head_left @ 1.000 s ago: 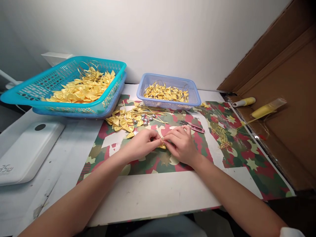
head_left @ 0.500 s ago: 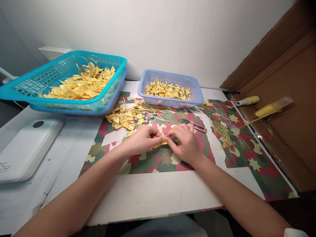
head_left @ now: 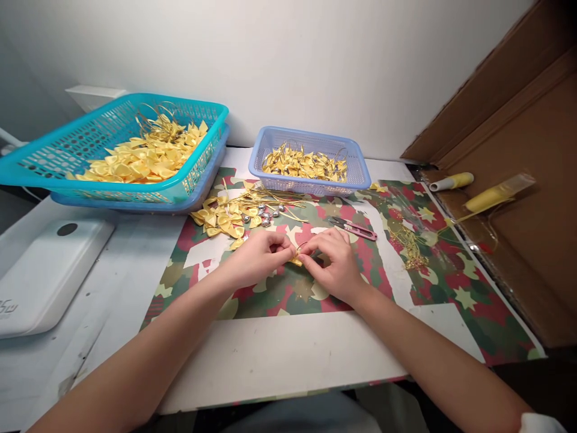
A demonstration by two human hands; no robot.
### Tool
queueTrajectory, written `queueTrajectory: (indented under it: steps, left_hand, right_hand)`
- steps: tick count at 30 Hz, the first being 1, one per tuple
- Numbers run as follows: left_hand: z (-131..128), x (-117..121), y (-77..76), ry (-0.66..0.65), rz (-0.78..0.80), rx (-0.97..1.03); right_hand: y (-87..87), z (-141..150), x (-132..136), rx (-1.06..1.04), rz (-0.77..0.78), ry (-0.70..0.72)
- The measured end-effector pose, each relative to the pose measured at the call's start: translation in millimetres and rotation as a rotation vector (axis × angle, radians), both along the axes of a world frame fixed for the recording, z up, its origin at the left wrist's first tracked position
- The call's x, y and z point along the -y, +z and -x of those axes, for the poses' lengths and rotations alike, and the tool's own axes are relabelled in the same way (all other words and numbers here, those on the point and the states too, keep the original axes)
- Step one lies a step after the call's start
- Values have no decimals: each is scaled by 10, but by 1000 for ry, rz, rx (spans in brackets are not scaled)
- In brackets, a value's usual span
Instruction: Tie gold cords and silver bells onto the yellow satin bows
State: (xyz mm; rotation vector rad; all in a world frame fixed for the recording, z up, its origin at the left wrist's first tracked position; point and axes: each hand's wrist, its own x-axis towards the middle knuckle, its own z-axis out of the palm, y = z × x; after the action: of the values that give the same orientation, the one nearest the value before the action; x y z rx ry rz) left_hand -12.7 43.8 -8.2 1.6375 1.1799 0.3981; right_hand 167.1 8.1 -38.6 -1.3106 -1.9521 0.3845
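Note:
My left hand (head_left: 258, 260) and my right hand (head_left: 336, 265) meet over the patterned mat (head_left: 288, 288), fingers pinched together on a small yellow ribbon bow (head_left: 296, 260) with a thin gold cord. Most of the bow is hidden between my fingertips. Just beyond my hands lies a loose heap of yellow bows (head_left: 223, 219), gold cords and a few silver beads (head_left: 265, 213). Small pink-handled snips (head_left: 354, 228) lie right of that heap, close to my right hand.
A turquoise basket (head_left: 198, 174) of yellow bows sits back left on a blue one. A pale blue basket (head_left: 313, 186) of bows with cords stands at the back centre. A white device (head_left: 45, 270) lies left. Yellow thread spools (head_left: 451, 180) and cardboard (head_left: 532, 198) are right.
My hands stay pinched on the bow at the same spot; the fingers have shifted slightly. The view has tilted a little.

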Motion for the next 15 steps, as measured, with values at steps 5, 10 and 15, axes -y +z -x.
queueTrajectory:
  steps: [5, 10, 15]
  left_hand:
    - [20, -7, -11, -28, -9, -4]
    - [40, -14, -16, -64, -14, -11]
    - [42, -19, -16, -82, -51, -25]
  right_hand:
    - [-17, 7, -22, -124, 10, 14]
    - [-18, -1, -40, -149, 42, 35]
    - [-16, 4, -40, -143, 55, 31]
